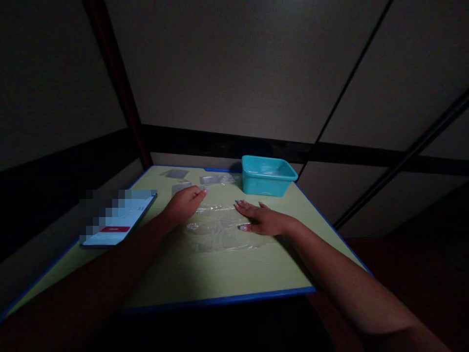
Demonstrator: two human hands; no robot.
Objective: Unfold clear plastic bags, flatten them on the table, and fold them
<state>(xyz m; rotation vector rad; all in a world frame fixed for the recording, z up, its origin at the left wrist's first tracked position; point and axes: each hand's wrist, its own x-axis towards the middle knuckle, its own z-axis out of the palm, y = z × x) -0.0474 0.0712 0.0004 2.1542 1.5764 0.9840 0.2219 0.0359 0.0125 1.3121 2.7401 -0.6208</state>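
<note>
A clear plastic bag (220,230) lies spread on the pale yellow-green table (234,281). My left hand (186,200) is closed, with thumb and fingers pinched together on the upper left corner of the bag. Flat on the right part of the bag rests my right hand (261,219), its fingers spread and pointing left. Beyond my right hand, a turquoise plastic basket (266,185) stands near the far right edge. Whatever lies inside the basket is hard to make out.
A tablet (135,212) with a lit screen lies at the left edge. Small flat greyish packets (177,173) and clear plastic pieces (220,179) are near the far edge. Behind the table rises a panelled wall (227,73).
</note>
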